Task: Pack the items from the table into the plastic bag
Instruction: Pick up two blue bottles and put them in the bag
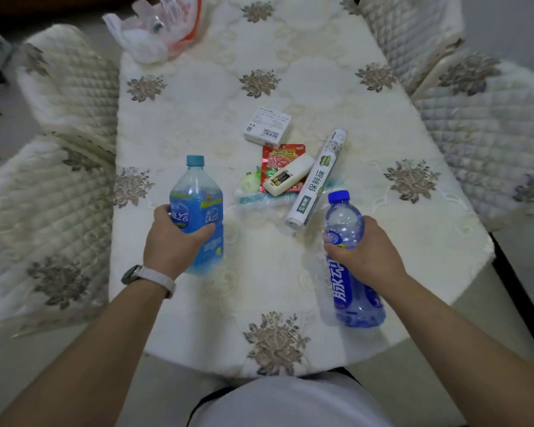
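While the left hand (173, 241) clamps a light-blue bottle (195, 192), the right hand (364, 248) clamps a dark-blue bottle (352, 297).

a home dining room, judging by the furnishing. under both hands, a table (321, 87) in a cream embroidered cloth with grey-brown flowers. left of the left hand (173, 238), two chairs (71, 87) in matching quilted covers; right of the right hand (367, 251), two more. just beyond the hands, household odds: cling film roll (316, 180), remote control (290, 177) with open battery bay, red snack packet (278, 155), small white box (267, 124). gripped in the left, a light blue drink bottle (196, 192); in the right, a dark blue drink bottle (352, 291). far ahead of the left hand, a crumpled plastic bag (154, 29).
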